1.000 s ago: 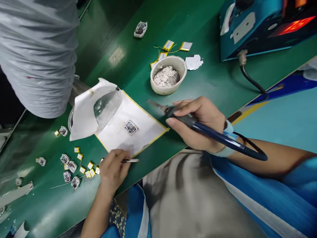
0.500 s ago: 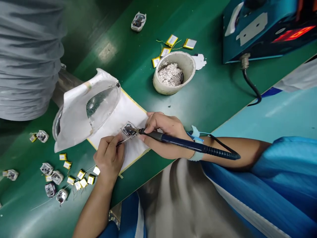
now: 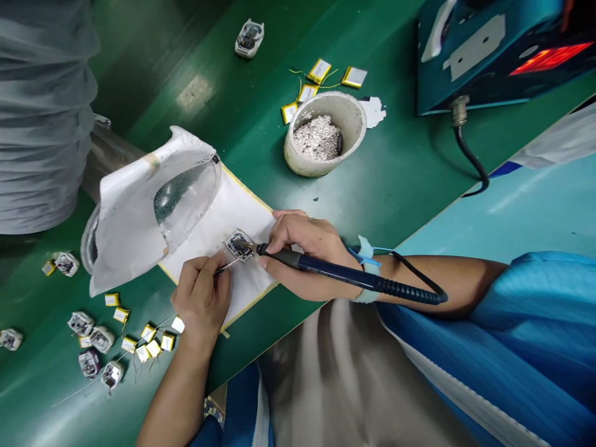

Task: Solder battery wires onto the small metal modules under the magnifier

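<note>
Hands now in at module (image 3: 239, 246), R hand (image 3: 310, 254) gripping solder iron (image 3: 326, 264), L hand (image 3: 202, 301) pinching tweezers (image 3: 224, 267).

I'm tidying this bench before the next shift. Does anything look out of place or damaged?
A torn white paper scrap lies loose beside the bowl of silvery flakes, its edge ragged. At lower left, a long thin wire trails away from the small yellow-edged pouch cells, looking stray.
</note>
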Demonstrator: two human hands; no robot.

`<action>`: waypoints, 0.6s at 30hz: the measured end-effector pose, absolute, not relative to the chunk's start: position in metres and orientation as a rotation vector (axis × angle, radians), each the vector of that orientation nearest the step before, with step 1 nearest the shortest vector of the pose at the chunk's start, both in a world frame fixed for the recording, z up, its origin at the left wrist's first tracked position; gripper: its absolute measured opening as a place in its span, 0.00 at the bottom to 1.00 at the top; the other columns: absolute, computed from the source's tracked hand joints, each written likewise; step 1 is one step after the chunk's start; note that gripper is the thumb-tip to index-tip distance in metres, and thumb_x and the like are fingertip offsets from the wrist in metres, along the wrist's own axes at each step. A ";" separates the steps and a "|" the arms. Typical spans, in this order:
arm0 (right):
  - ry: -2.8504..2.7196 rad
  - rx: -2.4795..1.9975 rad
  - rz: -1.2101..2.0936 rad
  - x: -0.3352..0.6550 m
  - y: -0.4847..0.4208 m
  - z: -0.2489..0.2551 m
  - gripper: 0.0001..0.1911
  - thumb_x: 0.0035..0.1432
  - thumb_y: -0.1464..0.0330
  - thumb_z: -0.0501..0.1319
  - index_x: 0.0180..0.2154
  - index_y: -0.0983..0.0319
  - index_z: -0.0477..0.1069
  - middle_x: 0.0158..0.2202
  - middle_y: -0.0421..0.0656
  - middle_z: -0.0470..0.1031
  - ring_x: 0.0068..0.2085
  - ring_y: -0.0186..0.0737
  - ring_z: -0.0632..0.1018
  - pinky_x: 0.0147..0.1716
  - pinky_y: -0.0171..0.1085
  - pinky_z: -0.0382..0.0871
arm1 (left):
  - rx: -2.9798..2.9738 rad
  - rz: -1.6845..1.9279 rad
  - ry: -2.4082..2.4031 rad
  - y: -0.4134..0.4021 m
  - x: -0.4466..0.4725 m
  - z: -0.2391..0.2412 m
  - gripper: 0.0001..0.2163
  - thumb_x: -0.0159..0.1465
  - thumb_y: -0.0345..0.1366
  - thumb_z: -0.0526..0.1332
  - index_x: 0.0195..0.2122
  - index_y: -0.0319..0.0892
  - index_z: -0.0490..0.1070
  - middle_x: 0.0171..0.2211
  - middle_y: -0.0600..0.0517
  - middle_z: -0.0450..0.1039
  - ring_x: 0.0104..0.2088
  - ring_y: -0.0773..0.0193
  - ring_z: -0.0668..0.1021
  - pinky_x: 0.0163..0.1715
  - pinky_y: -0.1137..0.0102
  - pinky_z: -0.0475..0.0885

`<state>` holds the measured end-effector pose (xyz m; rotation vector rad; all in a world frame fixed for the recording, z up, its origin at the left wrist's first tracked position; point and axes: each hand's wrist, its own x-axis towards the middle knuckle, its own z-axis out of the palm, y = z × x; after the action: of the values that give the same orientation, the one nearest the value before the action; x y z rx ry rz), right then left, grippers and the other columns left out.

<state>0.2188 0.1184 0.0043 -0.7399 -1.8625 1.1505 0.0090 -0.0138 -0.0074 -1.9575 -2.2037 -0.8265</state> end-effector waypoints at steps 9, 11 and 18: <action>-1.842 -0.728 1.162 0.219 0.118 0.004 0.12 0.64 0.70 0.71 0.35 0.55 0.68 0.31 0.36 0.79 0.31 0.38 0.80 0.47 0.45 0.78 | -2.015 -0.858 -2.121 -0.011 0.009 -0.007 0.13 0.72 0.26 0.68 0.54 0.46 0.84 0.40 0.51 0.83 0.35 0.69 0.83 0.33 0.74 0.74; -1.836 -0.718 1.161 0.219 0.118 0.004 0.12 0.64 0.70 0.71 0.35 0.55 0.68 0.31 0.35 0.79 0.31 0.37 0.80 0.48 0.45 0.78 | -2.017 -0.865 -2.099 -0.011 0.009 -0.007 0.14 0.71 0.25 0.68 0.54 0.46 0.84 0.40 0.51 0.83 0.35 0.69 0.83 0.33 0.75 0.73; -1.873 -0.670 1.114 0.218 0.118 0.001 0.11 0.64 0.71 0.70 0.35 0.55 0.68 0.28 0.34 0.77 0.30 0.37 0.78 0.43 0.44 0.74 | -2.046 -0.841 -2.076 -0.010 0.009 -0.007 0.13 0.70 0.25 0.70 0.54 0.45 0.84 0.40 0.52 0.83 0.34 0.70 0.83 0.32 0.76 0.73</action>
<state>0.2184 0.1181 0.0011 -0.6702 -1.8733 1.1141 0.0089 -0.0105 -0.0065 -2.0465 -2.0756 -0.8409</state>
